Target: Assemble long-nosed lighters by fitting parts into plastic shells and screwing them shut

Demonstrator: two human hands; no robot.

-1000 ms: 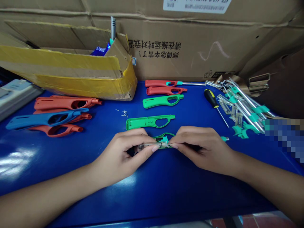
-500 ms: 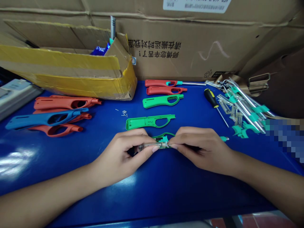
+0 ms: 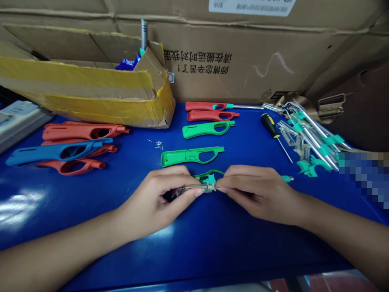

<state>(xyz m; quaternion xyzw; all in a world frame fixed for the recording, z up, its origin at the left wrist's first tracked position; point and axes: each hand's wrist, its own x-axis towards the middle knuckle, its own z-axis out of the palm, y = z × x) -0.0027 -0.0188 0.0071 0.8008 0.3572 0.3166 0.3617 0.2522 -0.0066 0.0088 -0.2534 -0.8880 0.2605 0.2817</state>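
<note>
My left hand [image 3: 165, 196] is closed around a clear lighter fuel tank [image 3: 192, 187], pinching it between thumb and fingers. At the tank's pale end, my right hand [image 3: 263, 194] has thumb and fingertips pressed together; what lies between them is too small to make out. Just behind the fingertips are a teal trigger piece [image 3: 209, 179] and the curved edge of a green lighter part [image 3: 216, 172], mostly covered by the hands. A teal piece with a metal tip [image 3: 287, 178] shows past my right hand. Beyond lies an open green handle half [image 3: 193, 157].
Red handle shells [image 3: 86, 131] and a blue one [image 3: 57, 152] lie left. Small screws [image 3: 159, 144] are scattered mid-table. A screwdriver [image 3: 270, 125] and piled metal tubes [image 3: 316, 134] lie right. A taped cardboard box [image 3: 115, 107] stands behind.
The hands stay almost in place. The tank and my left fingertips have shifted very slightly, and the tank's pale end shows a little more clearly.
</note>
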